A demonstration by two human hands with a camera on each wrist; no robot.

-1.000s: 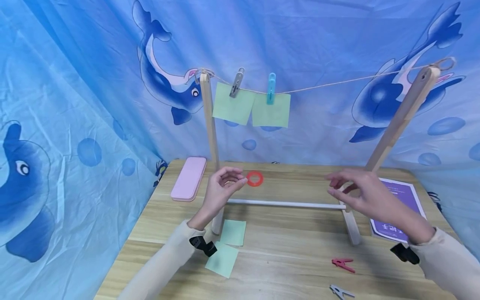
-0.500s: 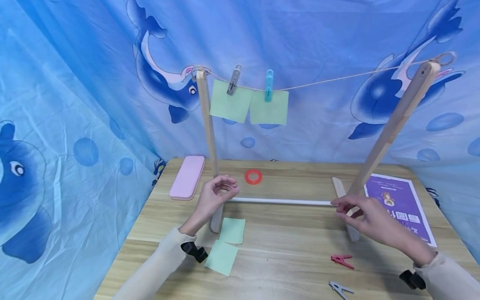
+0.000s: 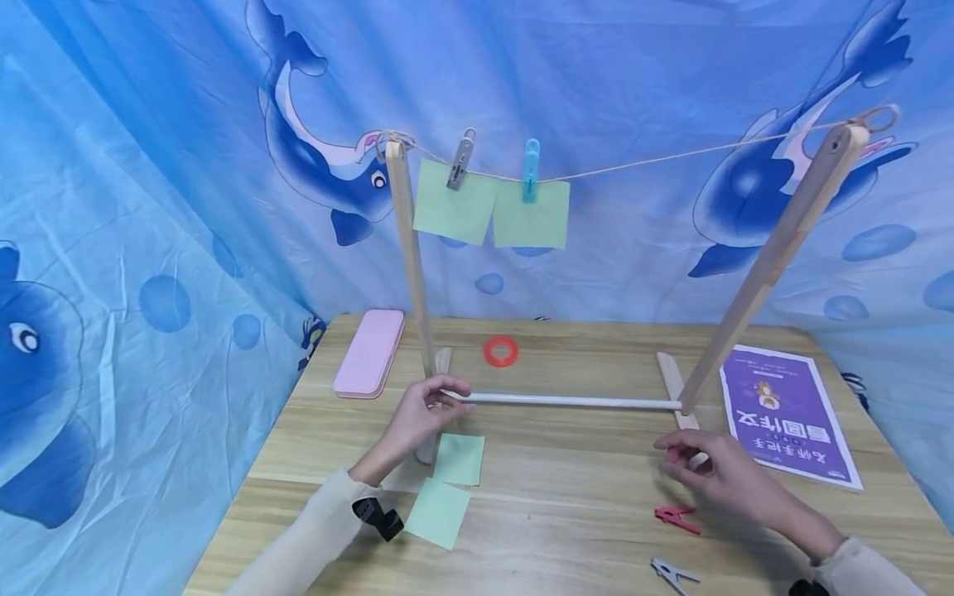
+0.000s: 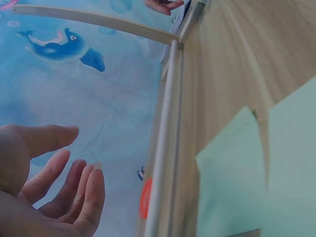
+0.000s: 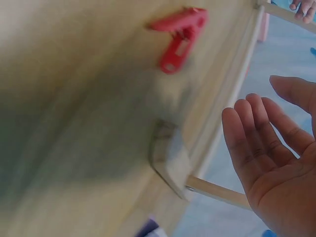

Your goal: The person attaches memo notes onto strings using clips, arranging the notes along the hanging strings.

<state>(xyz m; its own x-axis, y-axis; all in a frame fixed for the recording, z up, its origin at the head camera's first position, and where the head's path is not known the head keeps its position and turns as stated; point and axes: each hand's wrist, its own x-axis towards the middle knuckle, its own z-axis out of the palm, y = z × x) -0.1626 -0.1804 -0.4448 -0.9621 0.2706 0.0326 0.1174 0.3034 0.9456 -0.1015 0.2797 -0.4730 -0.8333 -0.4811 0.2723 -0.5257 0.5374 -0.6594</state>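
Observation:
My left hand [image 3: 423,414] hovers by the foot of the left wooden post [image 3: 406,248], fingers loosely bent around nothing. Two green paper sheets [image 3: 459,459] [image 3: 438,511] lie on the table just below it. My right hand [image 3: 719,472] is in the air above a red clothespin [image 3: 676,519], its fingers relaxed and holding nothing; the right wrist view shows this red clothespin [image 5: 182,37] apart from the fingers. Nearer the front edge lies a grey clothespin [image 3: 674,575]. On the string [image 3: 656,163], a grey clip [image 3: 461,157] and a blue clip [image 3: 531,170] hold two more green sheets [image 3: 455,207] [image 3: 532,219].
A white rod [image 3: 566,401] joins the two posts low down; the right wooden post [image 3: 775,265] leans outward. A pink case [image 3: 369,353] and a red tape ring [image 3: 501,351] lie at the back. A purple book [image 3: 790,418] lies at right. A blue curtain [image 3: 611,74] hangs behind.
My right hand has moved down and toward me, from beside the right post to above the red clothespin. My left hand has lowered slightly. The clipped sheets stay in place.

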